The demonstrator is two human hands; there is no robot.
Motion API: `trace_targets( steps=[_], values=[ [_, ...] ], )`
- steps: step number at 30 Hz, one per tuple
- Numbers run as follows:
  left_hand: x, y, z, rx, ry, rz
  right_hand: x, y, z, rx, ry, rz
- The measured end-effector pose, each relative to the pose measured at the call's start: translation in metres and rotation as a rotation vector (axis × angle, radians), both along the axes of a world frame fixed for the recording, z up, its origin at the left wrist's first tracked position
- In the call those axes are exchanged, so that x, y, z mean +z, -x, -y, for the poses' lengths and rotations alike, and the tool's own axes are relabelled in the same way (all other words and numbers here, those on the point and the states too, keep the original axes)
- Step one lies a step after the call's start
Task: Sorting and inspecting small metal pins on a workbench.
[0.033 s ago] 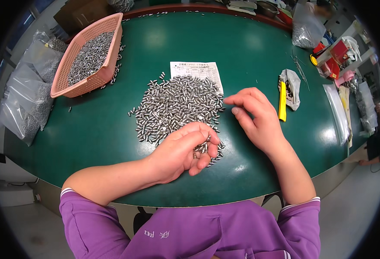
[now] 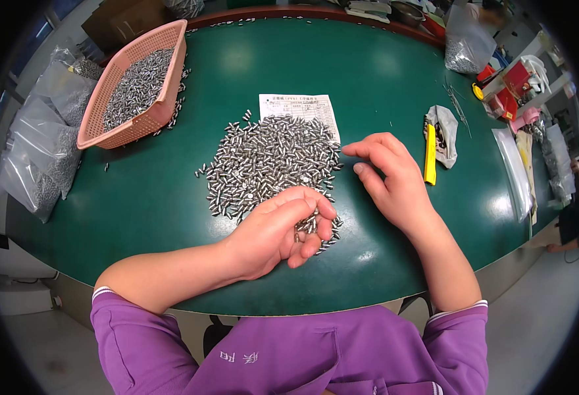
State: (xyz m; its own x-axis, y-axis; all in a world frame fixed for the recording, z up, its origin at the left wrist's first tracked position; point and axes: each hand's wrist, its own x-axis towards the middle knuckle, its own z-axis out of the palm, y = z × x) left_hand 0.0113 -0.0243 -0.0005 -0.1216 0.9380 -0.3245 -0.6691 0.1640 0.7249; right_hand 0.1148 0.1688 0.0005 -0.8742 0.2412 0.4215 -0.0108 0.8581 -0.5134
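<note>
Silvery pieces [image 2: 270, 161] — long axes jumbled.

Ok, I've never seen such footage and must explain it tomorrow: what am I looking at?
No robot here: a person in purple works bare-handed, seen from above by a wide fisheye camera worn on the head, which bends straight edges. On the green table lies a pile of small metal pieces, partly covering a paper sheet; a pink basket at the left holds more. The left hand is cupped around some pieces. The right hand is beside the pile, thumb and forefinger apart, with nothing visibly held.
</note>
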Motion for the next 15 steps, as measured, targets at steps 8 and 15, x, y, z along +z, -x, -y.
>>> trace_targets(
  steps=[8, 15],
  values=[
    [0.0005, -0.0015, -0.0007, 0.030, 0.023, 0.001, -0.0038, -0.0008, 0.0025, -0.003, -0.048, 0.107],
    [-0.0005, -0.0015, -0.0005, 0.016, 0.020, -0.011, -0.0024, 0.0001, 0.0054, 0.065, -0.081, 0.126]
  ],
)
